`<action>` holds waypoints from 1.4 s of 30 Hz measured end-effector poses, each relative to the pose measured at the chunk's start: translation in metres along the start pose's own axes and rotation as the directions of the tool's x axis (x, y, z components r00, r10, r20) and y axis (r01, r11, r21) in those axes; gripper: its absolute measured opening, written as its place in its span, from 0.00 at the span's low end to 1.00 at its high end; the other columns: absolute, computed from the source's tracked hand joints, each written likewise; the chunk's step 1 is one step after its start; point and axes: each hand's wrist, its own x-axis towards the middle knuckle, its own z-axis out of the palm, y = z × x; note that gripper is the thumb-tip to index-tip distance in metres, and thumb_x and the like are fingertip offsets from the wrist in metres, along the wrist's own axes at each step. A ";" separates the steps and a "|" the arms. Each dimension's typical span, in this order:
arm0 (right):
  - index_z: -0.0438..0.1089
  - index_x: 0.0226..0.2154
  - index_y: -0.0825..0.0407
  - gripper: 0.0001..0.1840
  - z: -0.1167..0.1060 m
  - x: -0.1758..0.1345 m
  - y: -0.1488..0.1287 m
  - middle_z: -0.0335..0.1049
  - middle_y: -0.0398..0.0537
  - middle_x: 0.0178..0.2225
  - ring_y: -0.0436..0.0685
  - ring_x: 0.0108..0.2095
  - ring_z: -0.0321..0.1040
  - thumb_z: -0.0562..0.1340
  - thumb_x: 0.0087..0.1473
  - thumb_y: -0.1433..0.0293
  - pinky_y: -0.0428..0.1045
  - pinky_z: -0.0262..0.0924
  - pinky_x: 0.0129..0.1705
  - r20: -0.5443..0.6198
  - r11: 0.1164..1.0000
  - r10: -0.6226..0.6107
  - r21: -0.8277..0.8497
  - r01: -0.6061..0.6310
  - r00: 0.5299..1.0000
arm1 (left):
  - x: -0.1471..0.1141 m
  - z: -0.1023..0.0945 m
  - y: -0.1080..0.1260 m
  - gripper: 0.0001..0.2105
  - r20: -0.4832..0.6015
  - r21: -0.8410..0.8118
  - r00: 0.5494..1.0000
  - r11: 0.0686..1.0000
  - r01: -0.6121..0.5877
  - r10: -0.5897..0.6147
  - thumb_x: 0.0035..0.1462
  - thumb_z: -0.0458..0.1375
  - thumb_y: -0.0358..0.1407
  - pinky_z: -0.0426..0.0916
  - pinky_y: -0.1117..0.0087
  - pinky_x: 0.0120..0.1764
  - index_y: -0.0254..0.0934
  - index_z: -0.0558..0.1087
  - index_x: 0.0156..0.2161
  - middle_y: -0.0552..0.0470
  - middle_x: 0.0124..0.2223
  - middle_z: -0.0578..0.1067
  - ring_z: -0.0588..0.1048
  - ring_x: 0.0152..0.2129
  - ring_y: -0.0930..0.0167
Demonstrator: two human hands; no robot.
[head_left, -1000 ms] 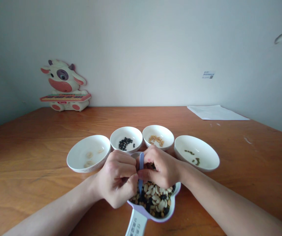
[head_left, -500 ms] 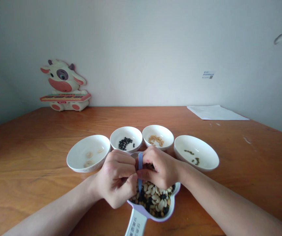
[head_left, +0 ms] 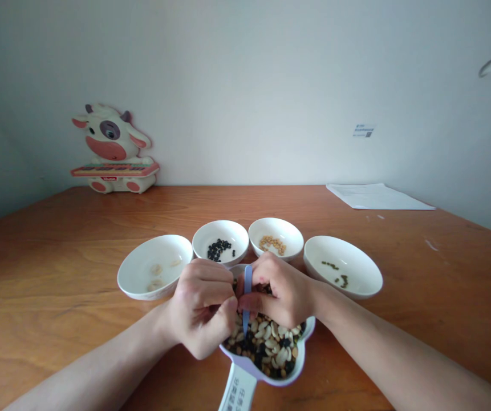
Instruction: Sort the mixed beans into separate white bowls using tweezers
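Blue plastic tweezers (head_left: 247, 279) point downward, one flat arm showing and the narrow tip among mixed beans and peanuts (head_left: 271, 342). My right hand (head_left: 283, 291) pinches them between thumb and fingers. Close against them on the left, my left hand (head_left: 205, 308) is curled closed with its fingertips near the tweezers; whether it holds anything is hidden. Both hands are over a lilac-rimmed, scalloped pan (head_left: 306, 348) filled with peanuts, black beans, yellow beans and small green beans. Its white labelled handle (head_left: 237, 391) points toward me. The hands cover the pan's far left part.
Four white bowls curve behind the pan: one with pale pieces (head_left: 128, 274), one with black beans (head_left: 200, 242), one with yellow beans (head_left: 295, 242), one with green beans (head_left: 369, 279). A cow toy keyboard (head_left: 114, 151) and paper sheets (head_left: 377, 197) lie by the wall.
The tweezers' upper end has tipped slightly to the right. Both hands stay nearly in place over the pan, and the whole view has shifted by a hair.
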 end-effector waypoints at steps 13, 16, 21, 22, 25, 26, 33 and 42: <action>0.63 0.20 0.55 0.10 -0.002 0.001 -0.002 0.60 0.40 0.19 0.46 0.21 0.55 0.60 0.50 0.74 0.44 0.51 0.25 -0.045 0.998 -0.066 0.009 0.067 0.997 | -0.002 0.000 -0.002 0.12 -0.019 -0.003 1.000 1.000 -0.006 0.006 0.50 0.48 0.23 0.46 0.67 0.22 0.37 0.55 0.20 0.56 0.14 0.57 0.54 0.14 0.75; 0.63 0.20 0.55 0.09 -0.001 0.000 -0.001 0.61 0.40 0.19 0.47 0.22 0.56 0.60 0.49 0.74 0.44 0.51 0.25 -0.026 0.998 -0.069 0.005 0.069 0.997 | 0.000 0.000 -0.001 0.12 -0.006 -0.003 1.000 1.000 -0.006 0.006 0.50 0.48 0.23 0.46 0.67 0.21 0.37 0.55 0.20 0.56 0.14 0.58 0.54 0.14 0.75; 0.64 0.18 0.56 0.10 -0.001 -0.001 0.000 0.62 0.42 0.18 0.48 0.21 0.56 0.60 0.48 0.72 0.44 0.52 0.25 0.001 0.999 -0.027 -0.038 0.027 1.000 | 0.000 0.000 -0.001 0.11 0.002 -0.012 1.000 1.000 0.001 -0.001 0.50 0.48 0.23 0.47 0.67 0.21 0.36 0.57 0.19 0.55 0.15 0.58 0.55 0.14 0.74; 0.64 0.18 0.56 0.10 -0.001 -0.001 0.000 0.62 0.42 0.18 0.48 0.21 0.56 0.60 0.48 0.72 0.45 0.52 0.25 0.005 0.999 -0.021 -0.045 0.021 1.000 | 0.000 0.000 -0.002 0.11 0.001 -0.014 1.000 1.000 0.001 -0.001 0.50 0.48 0.23 0.47 0.67 0.21 0.36 0.58 0.19 0.55 0.15 0.58 0.55 0.14 0.74; 0.64 0.18 0.56 0.10 -0.001 0.000 0.001 0.62 0.43 0.18 0.48 0.21 0.57 0.60 0.48 0.72 0.45 0.53 0.25 0.010 0.998 -0.010 -0.062 0.010 1.000 | -0.001 0.000 -0.002 0.11 0.001 -0.015 1.000 1.000 0.003 -0.003 0.50 0.48 0.23 0.46 0.67 0.21 0.36 0.58 0.19 0.55 0.14 0.59 0.55 0.14 0.74; 0.64 0.18 0.56 0.10 -0.001 0.000 0.002 0.62 0.43 0.18 0.48 0.21 0.57 0.60 0.48 0.71 0.45 0.53 0.25 0.010 0.998 -0.007 -0.067 0.008 1.000 | -0.001 0.000 -0.002 0.11 0.003 -0.014 1.000 1.000 0.002 -0.002 0.50 0.48 0.23 0.46 0.67 0.21 0.36 0.57 0.19 0.55 0.14 0.59 0.55 0.14 0.74; 0.63 0.18 0.55 0.11 -0.001 0.001 0.000 0.64 0.43 0.19 0.48 0.21 0.57 0.60 0.49 0.73 0.44 0.54 0.25 -0.033 0.997 -0.077 -0.026 0.076 0.996 | -0.002 0.001 -0.004 0.12 -0.006 -0.009 1.000 1.000 -0.001 0.001 0.50 0.48 0.23 0.47 0.68 0.22 0.37 0.57 0.19 0.55 0.14 0.58 0.55 0.14 0.74; 0.62 0.19 0.54 0.10 -0.004 0.000 -0.002 0.62 0.41 0.18 0.48 0.21 0.56 0.60 0.49 0.72 0.45 0.54 0.25 0.021 0.998 -0.028 -0.063 0.029 0.999 | 0.001 0.000 0.000 0.12 -0.003 -0.020 1.000 1.000 0.000 0.000 0.50 0.48 0.24 0.47 0.67 0.21 0.37 0.59 0.19 0.55 0.14 0.59 0.55 0.14 0.74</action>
